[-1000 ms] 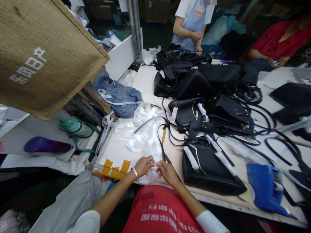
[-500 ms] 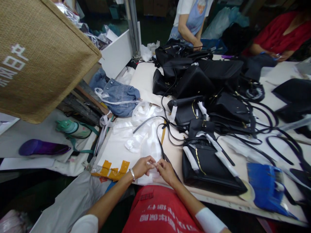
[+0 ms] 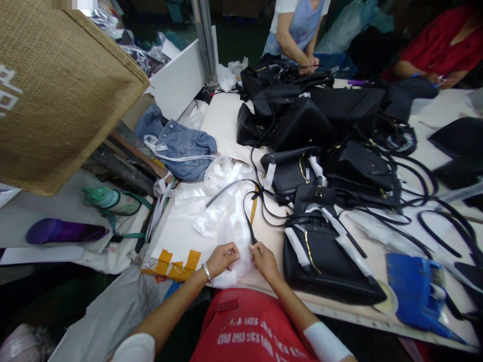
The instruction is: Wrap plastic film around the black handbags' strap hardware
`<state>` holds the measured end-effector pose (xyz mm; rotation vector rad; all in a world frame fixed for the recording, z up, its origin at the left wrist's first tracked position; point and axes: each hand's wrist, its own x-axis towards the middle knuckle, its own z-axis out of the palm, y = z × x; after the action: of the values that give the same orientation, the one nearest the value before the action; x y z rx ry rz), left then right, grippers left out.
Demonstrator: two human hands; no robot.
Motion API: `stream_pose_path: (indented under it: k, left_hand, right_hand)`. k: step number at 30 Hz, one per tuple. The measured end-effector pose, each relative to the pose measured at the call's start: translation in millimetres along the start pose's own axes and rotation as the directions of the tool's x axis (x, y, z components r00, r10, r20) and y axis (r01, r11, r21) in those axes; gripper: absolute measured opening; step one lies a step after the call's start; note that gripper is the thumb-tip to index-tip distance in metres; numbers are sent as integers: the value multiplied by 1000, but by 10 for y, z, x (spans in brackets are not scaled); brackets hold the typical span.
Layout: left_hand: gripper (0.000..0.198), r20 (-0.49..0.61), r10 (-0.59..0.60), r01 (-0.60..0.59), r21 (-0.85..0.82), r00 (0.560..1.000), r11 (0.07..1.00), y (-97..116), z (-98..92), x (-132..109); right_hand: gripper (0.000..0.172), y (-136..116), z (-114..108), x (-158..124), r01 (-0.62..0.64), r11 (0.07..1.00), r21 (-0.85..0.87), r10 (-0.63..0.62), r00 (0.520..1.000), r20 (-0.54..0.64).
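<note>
My left hand (image 3: pixel 225 258), a bracelet at its wrist, is closed in a pinch above thin white translucent wrapping (image 3: pixel 231 229) near the table's front edge. A short gap to the right, my right hand (image 3: pixel 265 257) is pinched too, its fingertips beside the end of a black strap (image 3: pixel 250 221). What either pinch holds is too small or too see-through to make out. Right of my hands a black leather handbag (image 3: pixel 332 264) lies on the table, a gold zip on its front and white wrapping around its handles.
More black bags (image 3: pixel 302 118) are piled toward the back, where two other people work. Denim cloth (image 3: pixel 188 148) lies at the left near a metal post. A blue pouch (image 3: pixel 413 289) sits at the front right. A burlap sheet (image 3: pixel 68 95) hangs at the upper left.
My hands, whose fingertips were together, have moved apart: the right one shifted to the right, while the left stayed nearly in place. The wrapping and handbag lie as before.
</note>
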<state>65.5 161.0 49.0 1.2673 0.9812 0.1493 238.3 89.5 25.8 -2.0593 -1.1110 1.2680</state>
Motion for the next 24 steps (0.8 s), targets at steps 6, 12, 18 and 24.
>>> stream_pose_path:
  k: [6, 12, 18, 24]
  left_hand:
    - [18, -57, -18, 17, -25, 998, 1000, -6, -62, -36]
    - [20, -104, 7, -11, -30, 995, 999, -2, -107, -64]
    - [20, -151, 8, -8, 3, 989, 1000, -5, -101, -63]
    - [22, -198, 0, 0, -3, 980, 1000, 45, -23, -67]
  right_hand:
    - [23, 70, -67, 194, -93, 971, -221, 73, 993, -94]
    - [12, 37, -133, 252, -93, 995, -39, 91, 995, -43]
    - [26, -248, -337, 95, -50, 743, 668, -3, 997, 78]
    - [31, -417, -298, 17, 51, 700, 713, -11, 998, -61]
